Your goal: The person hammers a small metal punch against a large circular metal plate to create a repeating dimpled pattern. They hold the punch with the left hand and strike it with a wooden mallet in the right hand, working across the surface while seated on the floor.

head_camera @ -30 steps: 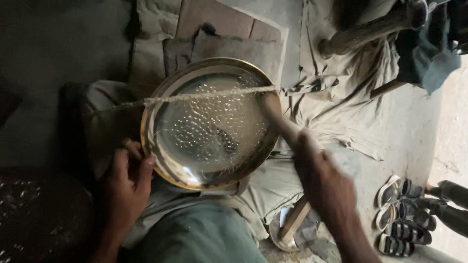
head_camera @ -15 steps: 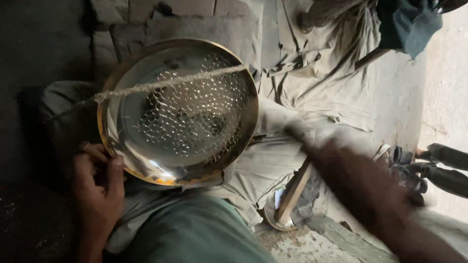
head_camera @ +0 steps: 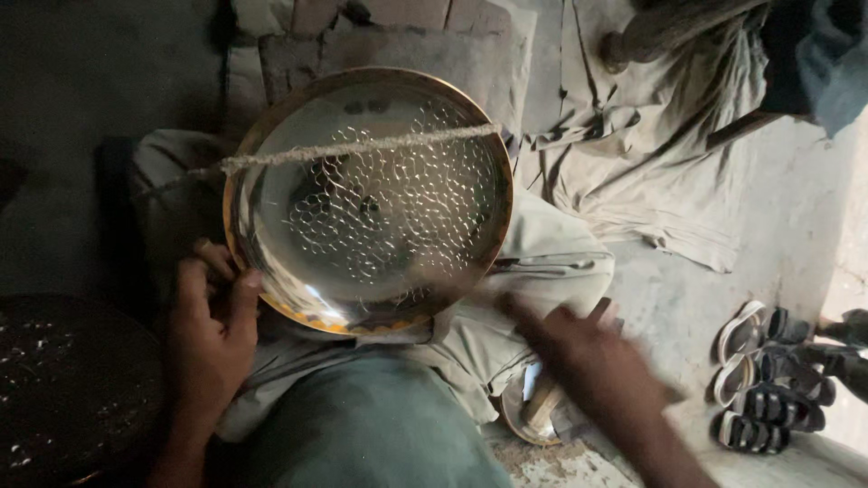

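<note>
Left hand (head_camera: pixel 210 336) grips brass plate (head_camera: pixel 366 199) rim.

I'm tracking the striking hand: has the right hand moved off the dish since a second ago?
Yes. The right hand has dropped off the metal dish to below its lower right rim.

The right hand (head_camera: pixel 592 361), which is seen one second ago over the right part of the round metal plate (head_camera: pixel 366 194) with a thin tool against it, is now found lower, below the plate's rim and above the lap, and it is blurred. The tool is no longer seen on the plate, and whether it is held cannot be told. The plate is now shown more in the middle of the view than half a second ago. The sandals (head_camera: pixel 755 380) at the right are again shown fully.
</note>
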Motion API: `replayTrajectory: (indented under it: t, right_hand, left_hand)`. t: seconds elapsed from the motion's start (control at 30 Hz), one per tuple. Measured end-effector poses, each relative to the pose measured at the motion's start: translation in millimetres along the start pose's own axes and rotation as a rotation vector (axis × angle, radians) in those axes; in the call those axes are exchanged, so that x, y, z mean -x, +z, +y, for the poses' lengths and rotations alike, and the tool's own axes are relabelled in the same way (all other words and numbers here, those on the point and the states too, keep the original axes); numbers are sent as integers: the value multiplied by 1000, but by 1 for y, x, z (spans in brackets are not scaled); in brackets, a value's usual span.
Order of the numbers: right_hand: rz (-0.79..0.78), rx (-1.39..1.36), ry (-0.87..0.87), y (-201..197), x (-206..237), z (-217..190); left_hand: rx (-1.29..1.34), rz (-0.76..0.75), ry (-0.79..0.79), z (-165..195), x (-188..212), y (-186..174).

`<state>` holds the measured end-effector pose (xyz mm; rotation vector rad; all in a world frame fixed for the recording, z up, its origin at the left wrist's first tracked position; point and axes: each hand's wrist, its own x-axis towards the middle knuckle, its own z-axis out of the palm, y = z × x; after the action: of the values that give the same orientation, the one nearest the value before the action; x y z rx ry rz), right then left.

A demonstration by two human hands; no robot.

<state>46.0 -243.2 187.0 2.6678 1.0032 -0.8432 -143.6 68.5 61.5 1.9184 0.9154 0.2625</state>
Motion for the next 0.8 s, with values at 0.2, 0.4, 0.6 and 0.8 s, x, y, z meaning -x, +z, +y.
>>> replayTrajectory:
  t: [0.2, 0.4, 0.6, 0.8]
  right_hand:
    - [762, 387, 460, -16, 27, 66]
    - [794, -17, 424, 9, 27, 81]
    - [587, -395, 444, 19, 7, 66]
    - [706, -376, 201, 8, -11, 52]
  left_hand:
    - [32, 133, 97, 14, 10, -2]
    - [314, 60, 145, 31, 18, 10]
    - [388, -67, 109, 55, 6, 51]
    - [301, -74, 129, 60, 2, 61]
